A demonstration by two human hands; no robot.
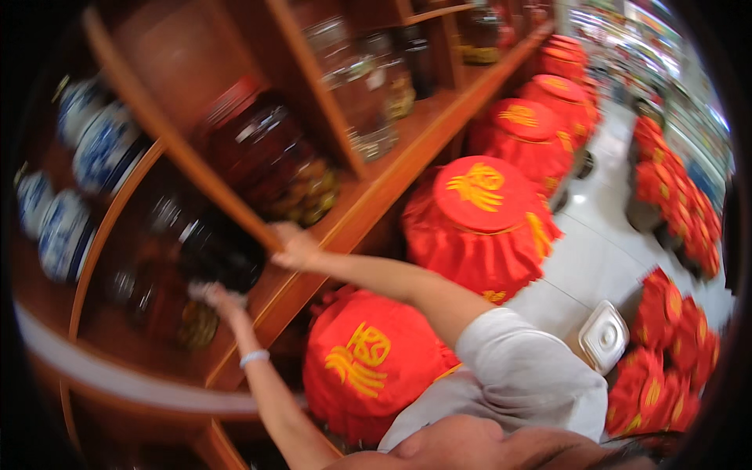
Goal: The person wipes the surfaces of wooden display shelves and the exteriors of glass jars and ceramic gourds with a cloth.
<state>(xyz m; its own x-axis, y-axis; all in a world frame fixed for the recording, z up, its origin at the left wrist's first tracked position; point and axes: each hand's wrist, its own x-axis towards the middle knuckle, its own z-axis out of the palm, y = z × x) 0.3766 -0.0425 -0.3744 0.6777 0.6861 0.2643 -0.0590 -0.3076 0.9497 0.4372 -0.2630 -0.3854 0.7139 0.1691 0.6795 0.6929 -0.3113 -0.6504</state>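
My left hand (222, 298), with a pale band on its wrist, reaches into a wooden shelf compartment. It is blurred, and a whitish, crumpled thing like a cloth shows at its fingers. Just beyond it stands a large dark glass jar (220, 249); a second glass jar (197, 323) with yellowish contents is beside the hand. My right hand (296, 247) grips the front end of the upright wooden divider (205, 182). On the divider's other side is a big red-lidded glass jar (270, 158) with dark liquid and yellowish pieces at its bottom.
Blue-and-white porcelain jars (111, 147) stand at the far left. More glass jars (358, 88) fill the upper compartment. Large red cloth-covered jars (487, 205) line the shelf's foot, one (376, 358) beneath my arms. A white-lidded container (604, 338) and small red cloth-covered items (664, 364) are at right.
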